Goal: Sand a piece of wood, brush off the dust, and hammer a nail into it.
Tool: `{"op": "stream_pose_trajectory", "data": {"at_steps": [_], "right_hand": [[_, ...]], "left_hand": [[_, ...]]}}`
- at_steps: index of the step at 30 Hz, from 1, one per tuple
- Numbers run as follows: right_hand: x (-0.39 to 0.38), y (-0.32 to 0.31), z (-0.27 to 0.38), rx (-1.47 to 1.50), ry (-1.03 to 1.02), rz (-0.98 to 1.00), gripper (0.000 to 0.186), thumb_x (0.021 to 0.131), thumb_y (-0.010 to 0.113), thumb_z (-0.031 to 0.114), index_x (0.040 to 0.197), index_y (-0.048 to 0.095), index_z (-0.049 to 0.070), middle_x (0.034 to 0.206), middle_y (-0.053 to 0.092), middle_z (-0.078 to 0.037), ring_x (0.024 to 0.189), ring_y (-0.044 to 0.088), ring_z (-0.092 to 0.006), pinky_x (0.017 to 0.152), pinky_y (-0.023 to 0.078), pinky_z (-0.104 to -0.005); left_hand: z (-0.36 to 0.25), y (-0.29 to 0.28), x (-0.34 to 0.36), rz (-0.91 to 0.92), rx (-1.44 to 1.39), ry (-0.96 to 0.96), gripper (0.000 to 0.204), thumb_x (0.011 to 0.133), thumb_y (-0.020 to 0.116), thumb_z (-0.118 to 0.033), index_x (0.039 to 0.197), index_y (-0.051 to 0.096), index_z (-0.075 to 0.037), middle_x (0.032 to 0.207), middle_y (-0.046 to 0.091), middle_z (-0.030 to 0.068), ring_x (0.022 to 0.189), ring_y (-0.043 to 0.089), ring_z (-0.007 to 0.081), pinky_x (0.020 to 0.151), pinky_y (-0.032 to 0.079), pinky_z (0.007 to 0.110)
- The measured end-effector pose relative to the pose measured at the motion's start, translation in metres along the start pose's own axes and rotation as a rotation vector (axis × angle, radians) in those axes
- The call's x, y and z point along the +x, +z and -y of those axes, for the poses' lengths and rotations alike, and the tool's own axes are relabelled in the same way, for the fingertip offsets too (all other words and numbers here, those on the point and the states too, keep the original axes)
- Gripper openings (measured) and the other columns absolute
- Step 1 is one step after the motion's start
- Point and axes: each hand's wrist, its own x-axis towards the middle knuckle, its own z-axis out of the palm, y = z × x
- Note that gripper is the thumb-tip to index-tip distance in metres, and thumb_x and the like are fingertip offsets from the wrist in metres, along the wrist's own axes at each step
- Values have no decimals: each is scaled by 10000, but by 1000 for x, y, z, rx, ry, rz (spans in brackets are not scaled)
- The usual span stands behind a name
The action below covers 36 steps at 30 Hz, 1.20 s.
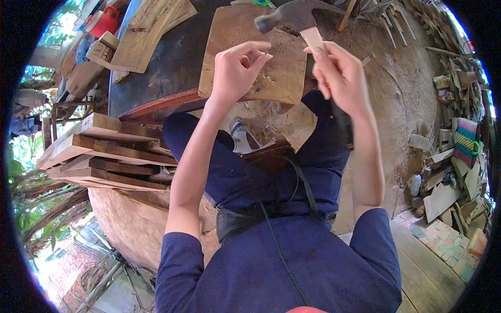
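My left hand [236, 72] is closed in a pinch over the left part of a worn wooden board [279, 78]. Between its thumb and forefinger shows the dark tip of a nail-like piece [267, 52], too small to make out fully. My right hand [339, 75] grips a claw hammer [284, 17] by its handle, raised above the board's right side. The handle is pale near the head and dark at its lower end. Many small dark marks pit the board's surface. A green thing [264, 2] lies at its far edge, partly cut off.
Under the board is a dark tabletop [162, 78] with a reddish edge. Wooden planks [143, 39] and a red container [103, 22] are at the far left. Stacked timber [104, 151] stands beside my left knee. Scrap wood [443, 201] and a woven multicoloured bag [467, 140] lie right.
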Motion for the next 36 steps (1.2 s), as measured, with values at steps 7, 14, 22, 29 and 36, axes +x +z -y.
{"op": "stream_pose_trajectory", "data": {"at_steps": [7, 14, 22, 29, 36], "right_hand": [[7, 50, -42, 406, 159, -155, 320, 1096, 557, 271, 1162, 662, -24, 665, 571, -3, 470, 515, -69, 447, 389, -246], [13, 56, -34, 258, 192, -176, 321, 1096, 557, 300, 1080, 657, -5, 639, 558, 5, 467, 506, -72, 460, 404, -252], [18, 56, -31, 169, 209, -169, 325, 1082, 562, 278, 1002, 660, -21, 603, 604, -41, 464, 585, -124, 457, 445, -309], [20, 57, -34, 132, 200, -178, 350, 1080, 565, 285, 931, 641, -23, 614, 619, -60, 464, 608, -144, 458, 454, -320], [21, 55, -34, 140, 220, -182, 345, 1077, 563, 282, 939, 644, -25, 621, 624, -64, 464, 610, -150, 460, 460, -322]], "left_hand": [[-5, 4, 1, 7, -47, -9, 95, 914, 782, -93, 999, 809, -62, 892, 782, 21, 585, 519, 43, 545, 449, 244], [-3, -3, 2, 69, -79, -69, 96, 944, 757, -79, 1014, 797, -26, 967, 795, 44, 804, 672, 61, 716, 551, 249], [-3, -3, 6, 46, -147, -37, 84, 919, 769, -43, 993, 801, -16, 935, 786, 45, 759, 628, 51, 698, 525, 248], [-2, -6, 9, 64, -156, -65, 103, 928, 762, -42, 1017, 796, -2, 1029, 796, 81, 915, 718, 104, 859, 590, 283], [-1, -7, 9, -21, -284, -57, 100, 929, 767, -50, 1013, 796, -4, 1026, 796, 73, 914, 716, 97, 863, 592, 289]]}}
